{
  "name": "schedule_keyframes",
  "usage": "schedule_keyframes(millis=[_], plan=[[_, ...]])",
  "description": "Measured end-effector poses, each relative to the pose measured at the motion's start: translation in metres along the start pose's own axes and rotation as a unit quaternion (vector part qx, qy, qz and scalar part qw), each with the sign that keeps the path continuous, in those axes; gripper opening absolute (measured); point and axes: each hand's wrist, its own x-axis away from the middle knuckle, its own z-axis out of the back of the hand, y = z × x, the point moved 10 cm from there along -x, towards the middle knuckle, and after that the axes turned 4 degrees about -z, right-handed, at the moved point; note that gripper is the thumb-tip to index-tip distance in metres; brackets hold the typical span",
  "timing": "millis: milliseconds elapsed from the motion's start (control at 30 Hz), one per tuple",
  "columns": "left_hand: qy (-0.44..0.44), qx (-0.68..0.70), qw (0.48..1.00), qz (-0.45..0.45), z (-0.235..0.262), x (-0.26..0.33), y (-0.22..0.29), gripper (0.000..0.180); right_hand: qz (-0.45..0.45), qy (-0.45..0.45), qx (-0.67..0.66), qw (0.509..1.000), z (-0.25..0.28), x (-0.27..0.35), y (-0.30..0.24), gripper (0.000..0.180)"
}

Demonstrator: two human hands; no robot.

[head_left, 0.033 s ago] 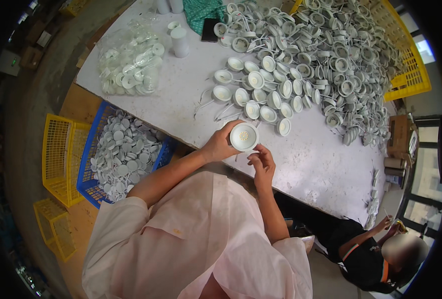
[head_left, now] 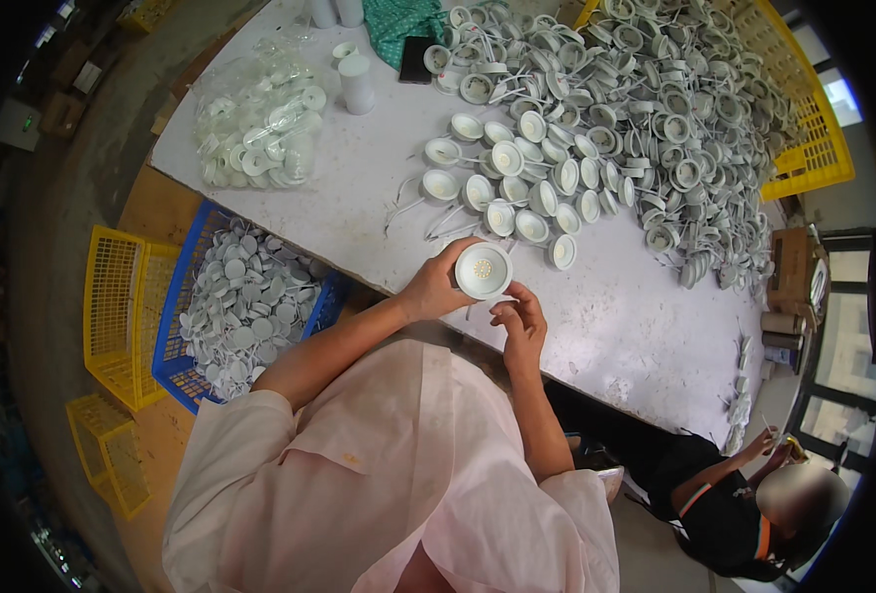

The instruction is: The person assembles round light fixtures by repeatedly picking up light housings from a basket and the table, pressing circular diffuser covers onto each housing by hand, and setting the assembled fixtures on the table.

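My left hand (head_left: 436, 288) grips a round white downlight (head_left: 483, 271) by its side, above the near edge of the table. Its open face is turned up, and a cluster of small yellowish LED dots shows in the middle. Just right of the downlight's lower rim is my right hand (head_left: 521, 324), its fingers curled and pinched; whatever lies between them is too small to make out. Beyond my hands, several similar white downlights (head_left: 500, 217) stand in loose rows, faces up, with thin wires trailing from some.
A big heap of grey-white lamp housings (head_left: 675, 128) fills the far right beside a yellow crate (head_left: 816, 148). Bagged white discs (head_left: 260, 138) lie far left. A blue crate (head_left: 173, 348) of white discs stands left, below the tabletop. Another person (head_left: 730, 504) sits at lower right.
The downlight in my left hand has tilted very slightly; otherwise the scene is the same.
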Motion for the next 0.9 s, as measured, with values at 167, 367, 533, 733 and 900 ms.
schedule_keyframes(millis=[167,367,533,733,900], plan=[[-0.01,0.007,1.0,0.016,0.0,0.002,-0.004,0.075,-0.023,0.04,0.012,0.999,-0.014,-0.01,-0.013,0.037],[-0.042,0.079,0.995,0.054,-0.007,0.008,-0.02,0.077,-0.036,0.084,0.098,0.991,-0.015,-0.019,-0.001,0.035],[-0.078,0.175,0.981,0.04,-0.012,0.014,-0.023,0.078,-0.042,0.092,0.085,0.991,-0.017,-0.02,0.005,0.031],[-0.026,0.084,0.993,0.077,-0.001,0.017,-0.037,0.053,-0.019,0.09,0.111,0.99,-0.022,-0.018,0.013,0.029],[0.018,0.049,0.994,0.099,0.009,0.024,-0.046,0.043,-0.005,0.076,0.095,0.993,-0.03,-0.014,0.014,0.029]])
